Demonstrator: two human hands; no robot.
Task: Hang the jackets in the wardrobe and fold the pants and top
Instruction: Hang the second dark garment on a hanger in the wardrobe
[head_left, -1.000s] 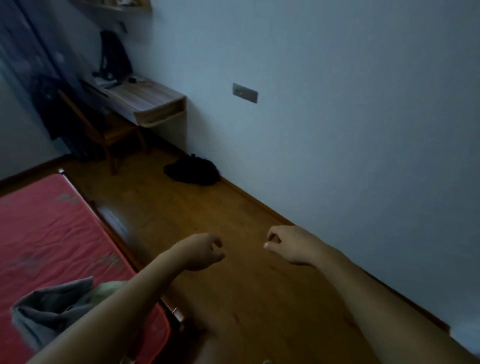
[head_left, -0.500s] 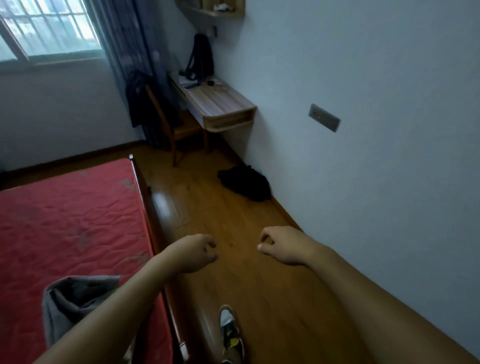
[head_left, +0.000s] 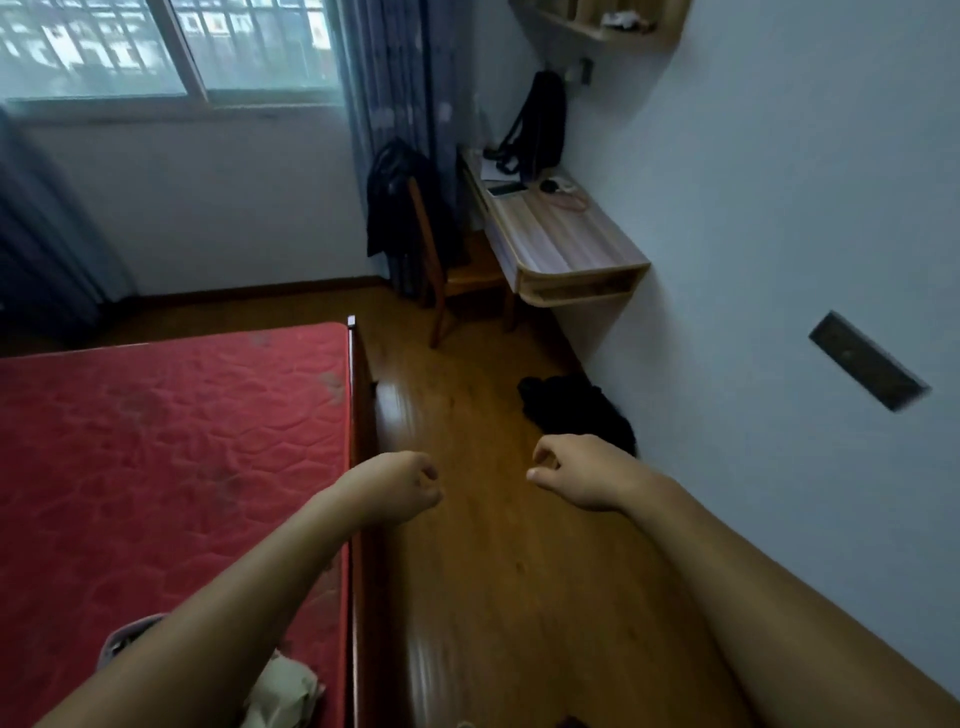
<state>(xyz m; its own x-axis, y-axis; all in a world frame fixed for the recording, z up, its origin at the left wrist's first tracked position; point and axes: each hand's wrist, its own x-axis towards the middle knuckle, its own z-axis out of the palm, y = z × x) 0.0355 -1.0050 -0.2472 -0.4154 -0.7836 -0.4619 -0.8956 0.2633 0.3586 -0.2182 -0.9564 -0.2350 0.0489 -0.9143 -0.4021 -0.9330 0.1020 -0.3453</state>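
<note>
Red quilted mattress (head_left: 156, 441) borders glossy wood floor (head_left: 493, 597); left hand (head_left: 405, 486) and right hand (head_left: 571, 473) hover curled, empty.

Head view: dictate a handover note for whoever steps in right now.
Left hand and right hand: both curled, holding nothing, held out ahead.
Dark jacket hangs on the chair; black heap lies on the floor; crumpled clothes sit on the bed, near corner.
Done: nothing visible. Left: hang jackets, fold clothes. Wardrobe out of view.
</note>
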